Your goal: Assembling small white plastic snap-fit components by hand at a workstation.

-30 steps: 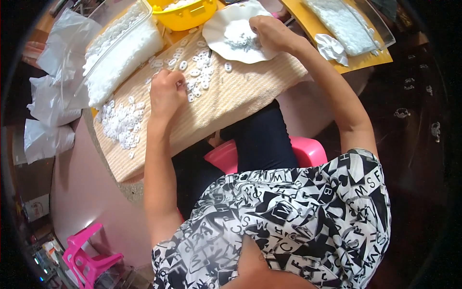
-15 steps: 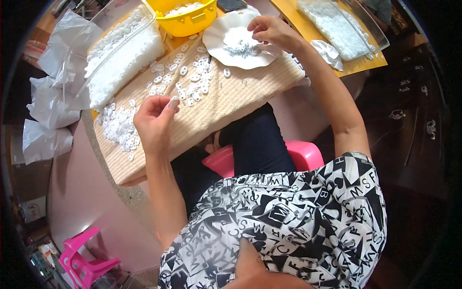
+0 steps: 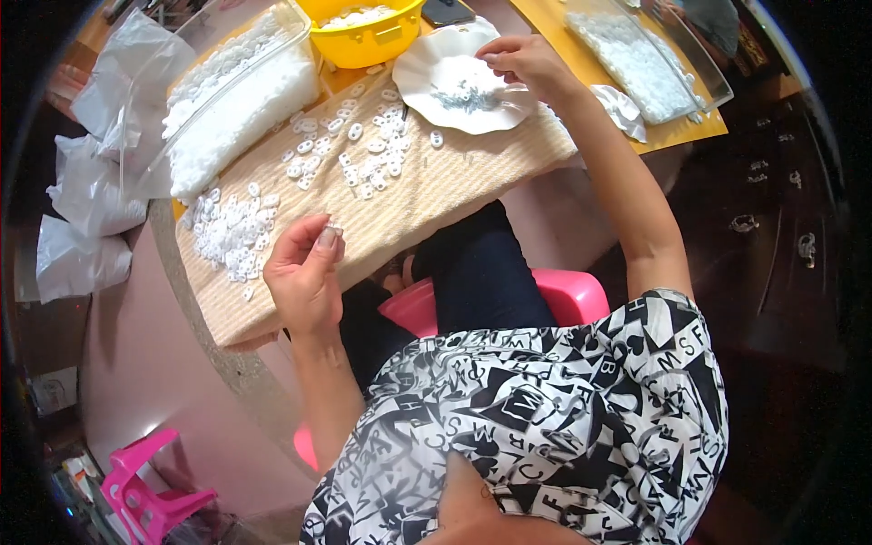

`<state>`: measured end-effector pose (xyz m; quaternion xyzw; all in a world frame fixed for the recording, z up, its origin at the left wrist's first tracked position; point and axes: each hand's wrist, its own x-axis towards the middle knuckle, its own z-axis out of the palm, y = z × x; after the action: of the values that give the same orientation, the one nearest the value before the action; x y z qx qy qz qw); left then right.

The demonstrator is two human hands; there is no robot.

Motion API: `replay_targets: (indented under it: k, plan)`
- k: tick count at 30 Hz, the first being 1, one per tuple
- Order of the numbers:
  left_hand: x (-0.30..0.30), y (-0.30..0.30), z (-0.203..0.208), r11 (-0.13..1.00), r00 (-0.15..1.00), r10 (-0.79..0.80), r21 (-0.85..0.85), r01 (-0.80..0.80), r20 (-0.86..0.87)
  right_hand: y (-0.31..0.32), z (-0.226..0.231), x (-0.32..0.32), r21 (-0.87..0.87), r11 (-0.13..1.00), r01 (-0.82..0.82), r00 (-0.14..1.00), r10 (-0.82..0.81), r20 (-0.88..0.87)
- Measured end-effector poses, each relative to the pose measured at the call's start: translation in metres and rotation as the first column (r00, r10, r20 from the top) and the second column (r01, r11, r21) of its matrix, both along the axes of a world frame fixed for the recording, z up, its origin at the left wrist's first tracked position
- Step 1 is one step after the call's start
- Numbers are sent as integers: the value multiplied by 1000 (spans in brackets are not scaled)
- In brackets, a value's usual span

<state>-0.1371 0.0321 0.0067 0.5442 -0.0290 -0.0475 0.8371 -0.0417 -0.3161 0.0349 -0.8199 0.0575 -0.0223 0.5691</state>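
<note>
My left hand (image 3: pixel 307 272) is raised over the near edge of the cloth-covered surface, thumb and fingertips pinching a small white plastic piece (image 3: pixel 334 227). Above the right side of a white wavy-rimmed plate (image 3: pixel 420 74), my right hand (image 3: pixel 536 68) has its thumb and fingers pressed together. Whatever lies between those fingertips is too small to make out. A heap of thin grey metal pins (image 3: pixel 468 98) lies on the plate. Flat white oval pieces with two holes (image 3: pixel 354 132) are scattered on the striped beige cloth (image 3: pixel 436 195). More white pieces (image 3: pixel 232 232) form a pile beyond my left hand.
A clear bin of white parts (image 3: pixel 232 118) stands at the far left, beside a yellow basket (image 3: pixel 368 45). Another clear container (image 3: pixel 627 77) and crumpled white paper (image 3: pixel 619 111) lie at the right. A dark phone (image 3: pixel 447 11) rests behind the plate. Pink stool (image 3: pixel 150 490) at lower left.
My left hand has drawn back toward my body, still pinching the white piece. My right hand stays over the plate, its fingers now closer together.
</note>
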Motion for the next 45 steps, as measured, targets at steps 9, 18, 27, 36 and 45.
replay_targets:
  k: [9,18,27,36,45]
  plan:
    - [-18,-12,18,952,994,-104,-294,87,-44,118,29,-74,556,773,-307,943,325,68]
    - [-32,-12,28,923,987,-153,-365,125,-48,180,25,-117,670,696,-259,940,340,10]
    - [-37,-19,27,942,991,-124,-320,105,-39,185,17,-129,804,583,-119,969,245,-34]
    - [-38,-21,28,958,993,-118,-267,106,-31,183,14,-132,706,689,-163,973,230,0]
    - [-42,-22,26,1000,1000,4,-1,-4,20,192,22,-140,473,865,-168,986,157,63]
